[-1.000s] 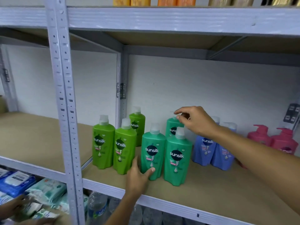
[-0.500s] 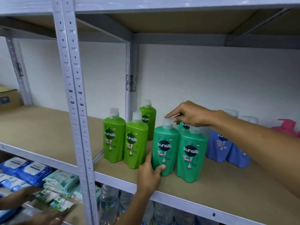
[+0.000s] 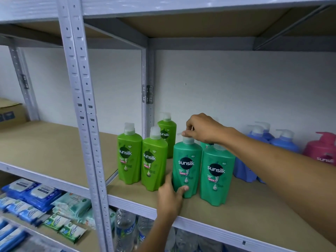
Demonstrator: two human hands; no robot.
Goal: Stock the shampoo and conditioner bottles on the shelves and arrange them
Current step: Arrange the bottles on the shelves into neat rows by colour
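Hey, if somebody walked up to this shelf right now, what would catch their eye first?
Probably the two hands on one teal-green shampoo bottle at the front of the middle shelf: the left hand holds its base, the right hand pinches its pump top. Next, the colour blocks along that shelf: lime-green bottles to the left, blue bottles and a pink bottle to the right.

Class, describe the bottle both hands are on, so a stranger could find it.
On the grey metal shelf, find the teal-green Sunsilk pair at the front. It is the left teal bottle, beside the lime-green ones; alone, it has the right hand at its pump and the left hand at its base.
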